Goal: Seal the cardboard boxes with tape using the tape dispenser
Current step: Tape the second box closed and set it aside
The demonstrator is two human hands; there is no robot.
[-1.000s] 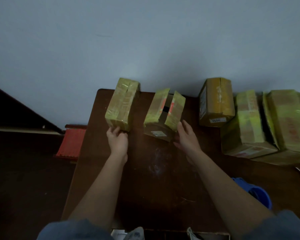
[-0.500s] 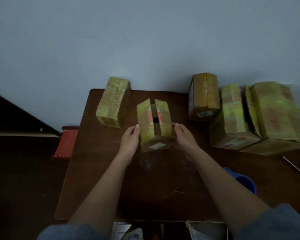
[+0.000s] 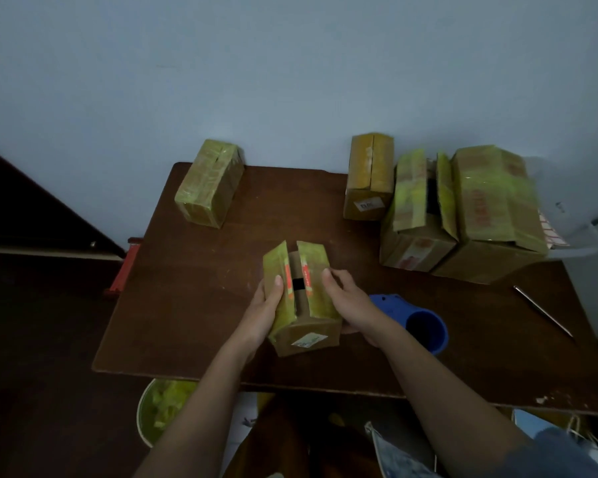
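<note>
On the dark brown table, the small cardboard box sits between both hands: left hand and right hand each clasp a side, flaps ajar; blue tape dispenser just right.

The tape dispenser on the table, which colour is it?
The tape dispenser is blue; the head view shows it beside the right hand.

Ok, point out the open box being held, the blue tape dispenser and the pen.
open box (image 3: 306,334), head view, label end face
blue tape dispenser (image 3: 425,327), head view, round body
pen (image 3: 542,311), head view, mid-shaft
</note>
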